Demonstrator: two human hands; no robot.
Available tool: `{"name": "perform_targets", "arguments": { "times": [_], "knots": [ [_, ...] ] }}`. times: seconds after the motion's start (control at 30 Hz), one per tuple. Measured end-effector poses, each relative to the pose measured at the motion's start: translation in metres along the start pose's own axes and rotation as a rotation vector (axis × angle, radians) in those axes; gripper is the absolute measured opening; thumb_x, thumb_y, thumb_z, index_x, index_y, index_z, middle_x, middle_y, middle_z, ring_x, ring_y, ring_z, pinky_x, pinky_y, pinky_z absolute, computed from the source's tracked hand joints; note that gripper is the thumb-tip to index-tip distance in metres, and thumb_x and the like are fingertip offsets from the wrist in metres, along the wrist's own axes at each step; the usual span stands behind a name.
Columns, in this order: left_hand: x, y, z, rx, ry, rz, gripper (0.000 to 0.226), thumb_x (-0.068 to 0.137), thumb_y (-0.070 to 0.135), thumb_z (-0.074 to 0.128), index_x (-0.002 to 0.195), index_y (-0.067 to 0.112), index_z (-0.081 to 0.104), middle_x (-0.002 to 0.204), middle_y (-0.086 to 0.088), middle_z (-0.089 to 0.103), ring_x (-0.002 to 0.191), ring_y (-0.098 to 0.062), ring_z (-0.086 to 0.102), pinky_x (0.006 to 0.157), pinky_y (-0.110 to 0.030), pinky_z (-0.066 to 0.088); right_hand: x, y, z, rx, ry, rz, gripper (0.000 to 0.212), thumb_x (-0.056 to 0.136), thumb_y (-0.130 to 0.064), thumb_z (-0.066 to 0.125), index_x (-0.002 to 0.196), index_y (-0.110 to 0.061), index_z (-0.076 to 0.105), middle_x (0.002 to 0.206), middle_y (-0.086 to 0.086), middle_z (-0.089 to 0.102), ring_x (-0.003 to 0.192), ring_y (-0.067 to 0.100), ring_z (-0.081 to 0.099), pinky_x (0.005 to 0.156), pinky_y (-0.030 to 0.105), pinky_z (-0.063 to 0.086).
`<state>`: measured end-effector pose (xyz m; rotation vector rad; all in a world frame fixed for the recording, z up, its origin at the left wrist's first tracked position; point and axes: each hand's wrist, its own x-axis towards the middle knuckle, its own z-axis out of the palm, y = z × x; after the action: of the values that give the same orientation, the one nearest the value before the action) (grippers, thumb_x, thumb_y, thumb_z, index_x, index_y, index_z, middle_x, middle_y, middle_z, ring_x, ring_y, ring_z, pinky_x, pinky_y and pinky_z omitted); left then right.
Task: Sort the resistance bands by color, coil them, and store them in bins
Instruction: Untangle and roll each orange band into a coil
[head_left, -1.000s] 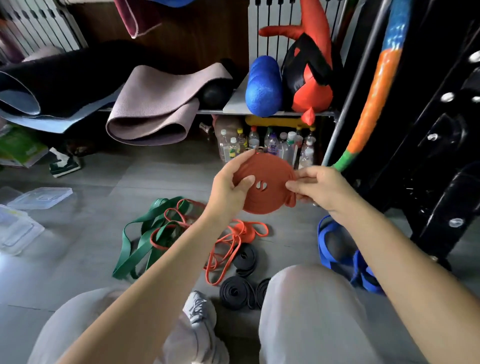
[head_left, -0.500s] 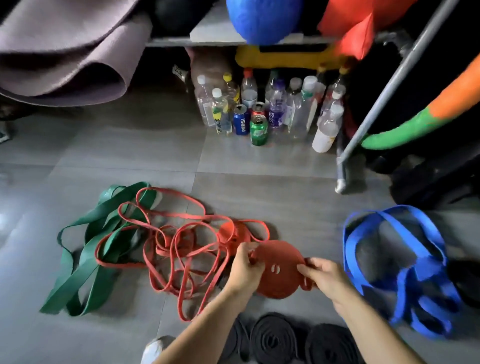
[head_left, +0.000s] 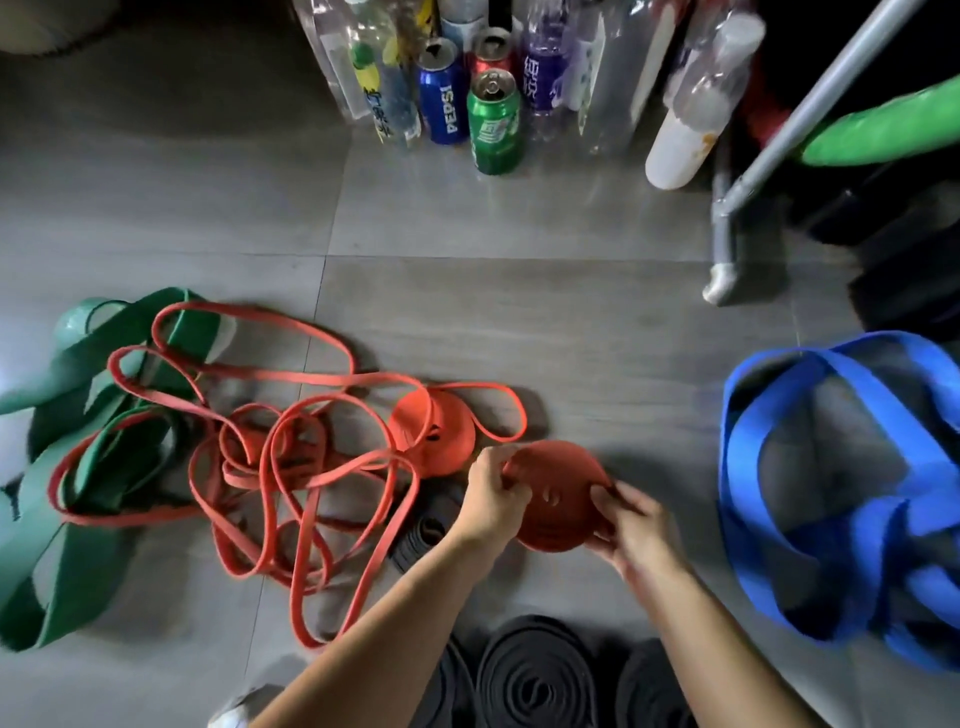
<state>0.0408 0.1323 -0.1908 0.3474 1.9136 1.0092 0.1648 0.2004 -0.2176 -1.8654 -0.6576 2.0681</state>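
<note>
Left hand (head_left: 491, 499) is gripping the left edge of the coiled orange band (head_left: 558, 493), fingers curled over its rim. Right hand (head_left: 636, 525) is pinching the opposite edge, at about 4 o'clock on the disc. Change over the last second: the coil was being held up at chest height in front of the shelving, and it is now being carried low over the floor (head_left: 519, 322). Cannot tell whether it is touching the tiles yet. It is arriving just beside a second orange coil (head_left: 431, 431), which is lying at its 10 o'clock. Reading: winding of this band is looking finished, and the person is probably parking it with its colour mate rather than binning it, since no bin is showing. Loose orange bands (head_left: 291, 467) are sprawling at 9 o'clock and overlapping the green bands (head_left: 78, 467) further out that way, none of them coiled yet. Blue bands (head_left: 841, 493) are lying uncoiled at 3 o'clock, well apart. Black coils (head_left: 540, 675) are sitting at 6 o'clock, near the forearms. Bottles and cans (head_left: 493, 119) are standing at 12 o'clock. Judgement: sorting is looking largely done, coiling is partway, and storing is not begun.
</note>
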Motion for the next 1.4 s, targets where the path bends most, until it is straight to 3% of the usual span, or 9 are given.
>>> {"name": "perform_targets", "arguments": {
  "times": [0.2,0.3,0.43,0.63,0.8,0.97,1.03,1.13,1.4],
  "knots": [
    [0.026,0.003,-0.008,0.390,-0.036,0.161,0.060,0.067,0.016,0.043,0.123,0.001,0.059,0.131,-0.025,0.040,0.120,-0.036,0.043,0.103,-0.037,0.035,0.020,-0.013,0.001,0.081,0.035,-0.024,0.030,0.086,0.004,0.058,0.113,-0.011,0.061,0.067,0.004,0.069,0.062,0.023,0.062,0.066,0.044,0.053],
    [0.040,0.008,-0.008,0.423,-0.125,0.190,0.044,0.093,0.017,0.052,0.135,0.007,0.049,0.137,-0.021,0.041,0.124,-0.033,0.046,0.104,-0.032,0.036,0.028,-0.025,0.001,0.074,0.041,-0.042,0.036,0.087,0.002,0.058,0.122,-0.008,0.057,0.070,0.005,0.069,0.061,0.020,0.062,0.067,0.042,0.051],
    [0.044,0.000,-0.006,0.555,-0.111,0.144,0.038,0.098,0.035,0.043,0.125,0.008,0.045,0.119,-0.010,0.056,0.114,-0.029,0.051,0.090,-0.035,0.039,0.037,-0.043,0.000,0.062,0.112,-0.088,0.046,0.086,-0.003,0.063,0.130,-0.008,0.050,0.107,0.014,0.059,0.090,0.025,0.058,0.069,0.043,0.048],
    [0.023,-0.017,-0.027,1.100,-0.056,0.269,0.034,0.092,0.034,0.044,0.121,0.015,0.043,0.118,-0.004,0.049,0.106,-0.031,0.051,0.073,-0.039,0.044,0.046,-0.049,0.017,0.060,0.161,-0.118,0.050,0.083,-0.002,0.067,0.130,-0.006,0.051,0.108,0.013,0.058,0.085,0.022,0.058,0.067,0.043,0.052],
    [0.013,-0.024,-0.029,1.148,-0.096,0.313,0.034,0.091,0.028,0.045,0.122,0.014,0.045,0.127,-0.004,0.040,0.111,-0.028,0.044,0.073,-0.038,0.050,0.048,-0.040,0.037,-0.002,0.221,-0.188,0.043,0.084,-0.005,0.067,0.126,-0.003,0.056,0.091,0.005,0.059,0.086,0.020,0.059,0.056,0.032,0.050],
    [0.014,-0.022,-0.021,1.137,-0.068,0.292,0.030,0.091,0.026,0.043,0.115,0.010,0.048,0.125,-0.007,0.041,0.110,-0.027,0.045,0.077,-0.037,0.047,0.048,-0.027,0.043,-0.286,0.267,-0.272,0.032,0.086,-0.014,0.067,0.109,0.007,0.062,0.109,0.023,0.066,0.101,0.036,0.063,0.090,0.052,0.051],
    [0.014,-0.021,-0.020,1.145,-0.038,0.276,0.029,0.090,0.025,0.043,0.113,0.009,0.049,0.123,-0.008,0.042,0.107,-0.029,0.045,0.077,-0.037,0.045,0.045,-0.022,0.045,-0.459,0.302,-0.340,0.037,0.087,-0.021,0.065,0.113,0.005,0.063,0.118,0.022,0.063,0.111,0.034,0.060,0.098,0.044,0.046],
    [0.014,-0.022,-0.020,1.158,0.047,0.303,0.035,0.087,0.023,0.045,0.120,0.011,0.045,0.130,-0.008,0.040,0.105,-0.030,0.048,0.078,-0.037,0.042,0.039,-0.020,0.050,-0.685,0.358,-0.404,0.041,0.089,-0.026,0.062,0.121,0.000,0.061,0.125,0.019,0.061,0.119,0.031,0.055,0.097,0.033,0.040],
    [0.014,-0.035,-0.021,1.238,-0.026,0.380,0.066,0.086,0.018,0.047,0.146,0.018,0.020,0.153,-0.001,0.015,0.123,-0.029,0.035,0.092,-0.037,0.036,0.028,-0.013,0.047,-0.852,0.445,-0.480,0.049,0.086,-0.026,0.066,0.129,-0.007,0.051,0.127,0.017,0.058,0.119,0.033,0.052,0.095,0.037,0.037]
  ]
}}
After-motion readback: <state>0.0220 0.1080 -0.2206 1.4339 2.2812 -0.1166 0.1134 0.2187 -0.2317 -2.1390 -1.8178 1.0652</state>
